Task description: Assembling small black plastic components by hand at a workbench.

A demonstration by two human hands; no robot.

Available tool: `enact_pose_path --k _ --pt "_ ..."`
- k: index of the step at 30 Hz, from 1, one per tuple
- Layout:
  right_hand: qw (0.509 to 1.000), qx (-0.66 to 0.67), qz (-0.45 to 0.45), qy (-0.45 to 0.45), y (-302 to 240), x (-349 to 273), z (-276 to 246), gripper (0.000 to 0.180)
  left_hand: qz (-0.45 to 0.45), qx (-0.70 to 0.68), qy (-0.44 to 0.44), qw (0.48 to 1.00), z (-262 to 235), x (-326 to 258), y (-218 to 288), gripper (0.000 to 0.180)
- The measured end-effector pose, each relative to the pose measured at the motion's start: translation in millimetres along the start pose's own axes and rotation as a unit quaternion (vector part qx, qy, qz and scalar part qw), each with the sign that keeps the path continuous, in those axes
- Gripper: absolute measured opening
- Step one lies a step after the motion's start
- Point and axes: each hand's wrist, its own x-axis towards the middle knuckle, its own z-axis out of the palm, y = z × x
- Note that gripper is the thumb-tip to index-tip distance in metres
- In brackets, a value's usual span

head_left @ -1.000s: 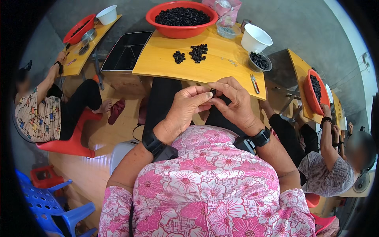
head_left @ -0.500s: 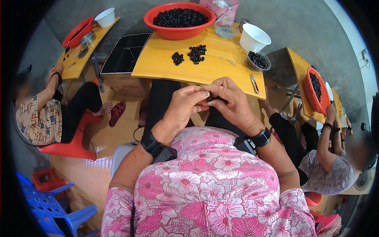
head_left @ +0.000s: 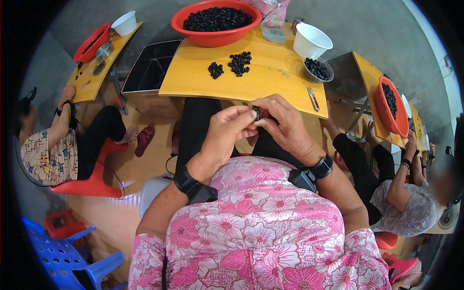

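Observation:
My left hand (head_left: 223, 129) and my right hand (head_left: 286, 126) meet above my lap, just off the near edge of the table. Between their fingertips sits a small black ring-like part (head_left: 256, 113), mostly covered by the fingers. Both hands are closed in a pinch on it. On the yellow table (head_left: 193, 82) lie two little piles of similar black parts, a smaller pile (head_left: 215, 70) and a larger pile (head_left: 239, 63). Red-handled thread snips (head_left: 313, 99) rest near the right edge.
Behind the piles stands a red basin (head_left: 180, 25) full of black parts. To the right are a white bowl (head_left: 312, 41), a clear bowl of black parts (head_left: 317, 70) and a clear tub of small pieces (head_left: 276, 34). Other people sit at tables on both sides.
The fingers of both hands have shifted slightly around the black part, and more of it shows. My view has tilted a little. The piles stay as they were.

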Motion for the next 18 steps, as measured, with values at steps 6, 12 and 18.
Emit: enact_pose_path --k 6,12,18 --pt "1.0 -0.006 -0.004 -0.017 1.7 1.4 -3.5 0.041 0.029 0.028 -0.023 0.999 -0.5 1.0 -2.3 0.016" --pt "0.999 0.013 -0.005 -0.045 -2.4 1.0 -8.7 0.039 0.019 0.089 -0.052 0.994 2.7 -2.9 9.8 0.01" --pt "0.999 0.016 -0.022 -0.034 0.2 -1.9 -7.9 0.038 0.011 0.164 -0.069 0.984 6.5 -3.8 23.1 0.009"
